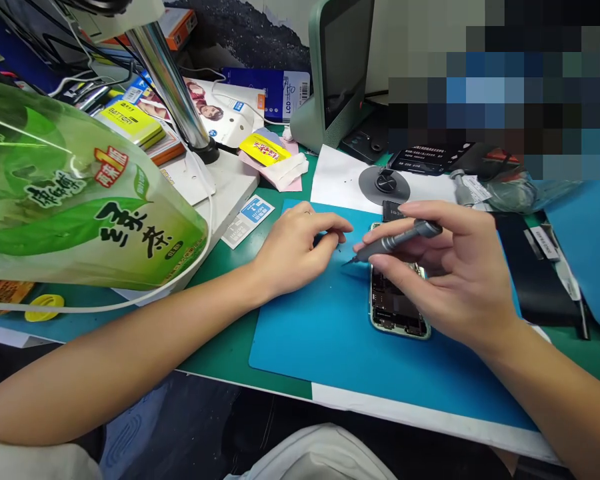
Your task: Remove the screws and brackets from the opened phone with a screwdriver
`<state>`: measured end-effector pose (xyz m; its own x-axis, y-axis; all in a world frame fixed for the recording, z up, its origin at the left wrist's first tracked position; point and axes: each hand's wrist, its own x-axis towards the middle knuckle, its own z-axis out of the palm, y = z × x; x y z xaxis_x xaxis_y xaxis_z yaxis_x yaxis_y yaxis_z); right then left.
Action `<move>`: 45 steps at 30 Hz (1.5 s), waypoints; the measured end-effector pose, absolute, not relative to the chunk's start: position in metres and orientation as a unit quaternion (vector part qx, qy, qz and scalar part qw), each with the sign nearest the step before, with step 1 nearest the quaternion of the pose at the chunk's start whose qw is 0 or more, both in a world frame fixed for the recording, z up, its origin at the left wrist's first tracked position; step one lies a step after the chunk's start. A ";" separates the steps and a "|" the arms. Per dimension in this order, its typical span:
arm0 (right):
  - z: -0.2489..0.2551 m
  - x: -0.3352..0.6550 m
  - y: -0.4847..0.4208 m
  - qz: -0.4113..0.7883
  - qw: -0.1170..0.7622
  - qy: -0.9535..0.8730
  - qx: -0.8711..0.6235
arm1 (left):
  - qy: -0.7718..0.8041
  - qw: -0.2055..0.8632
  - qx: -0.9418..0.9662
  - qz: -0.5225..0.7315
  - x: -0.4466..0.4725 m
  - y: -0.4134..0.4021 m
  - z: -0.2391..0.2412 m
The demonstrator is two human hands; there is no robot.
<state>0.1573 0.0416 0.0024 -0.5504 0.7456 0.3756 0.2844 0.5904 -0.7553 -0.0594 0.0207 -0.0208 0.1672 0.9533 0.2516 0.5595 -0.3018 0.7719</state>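
My right hand point(460, 273) grips a small grey precision screwdriver point(397, 241) between thumb and fingers. Its thin tip points down and left, close to the blue mat point(305, 333). Below that hand lies an opened phone point(397, 300) with a pale green frame and exposed dark inner parts. Its upper portion is partly hidden by my fingers. My left hand point(305, 247) rests on the mat left of the phone, fingers loosely bent and thumb apart from the index finger, with nothing visible in it. A few tiny specks, perhaps screws, lie near its fingertips.
A large green tea bottle point(90, 193) fills the left side, with a white cable point(130, 303) in front. Behind are a metal stand pole point(173, 87), boxes, a grey-green screen device point(330, 73) and a round black disc point(384, 185) on white paper. Black sheet material point(535, 273) lies right.
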 end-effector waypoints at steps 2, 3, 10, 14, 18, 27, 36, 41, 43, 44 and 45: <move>0.003 0.157 0.036 0.352 0.345 -0.815 -0.305 | 0.529 0.263 0.715 0.373 -0.060 0.021 -0.022; 0.002 0.156 0.034 0.360 0.341 -0.814 -0.302 | 0.529 0.261 0.715 0.375 -0.060 0.021 -0.022; -0.002 0.155 0.030 0.365 0.318 -0.825 -0.291 | 0.532 0.253 0.713 0.381 -0.060 0.021 -0.023; -0.001 0.155 0.031 0.345 0.326 -0.831 -0.290 | 0.522 0.238 0.723 0.385 -0.061 0.022 -0.023; -0.004 0.156 0.033 0.360 0.338 -0.816 -0.301 | 0.502 0.215 0.739 0.393 -0.061 0.022 -0.023; -0.003 0.159 0.032 0.362 0.369 -0.797 -0.313 | 0.504 0.221 0.741 0.384 -0.061 0.022 -0.022; -0.014 0.160 0.032 0.375 0.343 -0.820 -0.264 | 0.473 0.207 0.755 0.404 -0.061 0.023 -0.026; -0.013 0.160 0.034 0.353 0.388 -0.817 -0.238 | 0.454 0.205 0.762 0.414 -0.061 0.021 -0.026; -0.011 0.161 0.036 0.358 0.418 -0.794 -0.259 | 0.448 0.200 0.769 0.409 -0.061 0.019 -0.024; -0.009 0.161 0.037 0.358 0.436 -0.779 -0.272 | 0.444 0.195 0.774 0.407 -0.061 0.018 -0.022; -0.008 0.161 0.038 0.357 0.453 -0.766 -0.284 | 0.438 0.191 0.780 0.404 -0.061 0.016 -0.021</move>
<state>0.1614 0.0379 -0.0077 -0.4281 0.7582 0.4917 0.1102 0.5838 -0.8044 -0.0609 0.0164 -0.0208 0.2896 0.8374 0.4636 0.5281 -0.5437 0.6523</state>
